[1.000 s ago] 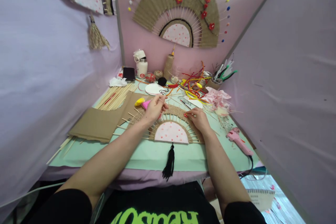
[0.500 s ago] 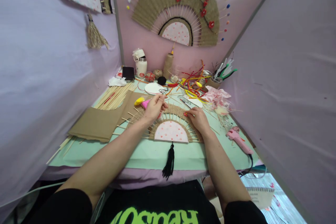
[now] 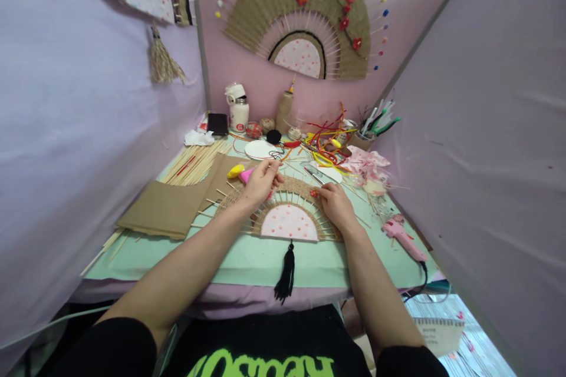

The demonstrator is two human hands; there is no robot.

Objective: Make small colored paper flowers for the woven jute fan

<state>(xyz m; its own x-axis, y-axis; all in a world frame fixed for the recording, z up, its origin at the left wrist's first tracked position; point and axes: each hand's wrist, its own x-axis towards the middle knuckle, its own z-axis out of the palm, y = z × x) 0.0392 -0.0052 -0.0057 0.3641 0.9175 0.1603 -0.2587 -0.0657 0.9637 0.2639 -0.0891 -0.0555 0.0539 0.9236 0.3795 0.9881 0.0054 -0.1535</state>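
A woven half-round fan (image 3: 289, 185) of twine and thin sticks lies on the table, with a pink-dotted white centre (image 3: 289, 222) and a black tassel (image 3: 286, 272) hanging past the front edge. My left hand (image 3: 264, 181) is above the fan's upper left, its fingertips pinched; whatever they hold is too small to make out. On the fan's upper right, my right hand (image 3: 336, 206) has its fingers closed at a small red flower (image 3: 313, 193). A thin pen-like tool (image 3: 313, 175) shows just beyond those fingers; whether the hand touches it I cannot tell.
Brown cardboard (image 3: 161, 209) and loose sticks (image 3: 194, 162) lie left. Yellow clay (image 3: 236, 171) sits behind my left hand. A pink glue gun (image 3: 404, 238) rests right, its cable trailing down. Pipe cleaners (image 3: 327, 156), a bottle (image 3: 239, 112) and a twine cone (image 3: 285, 111) stand behind.
The view has shifted very slightly. Both hands keep nearly the same places, the left still pinched and the right still at the small red flower.
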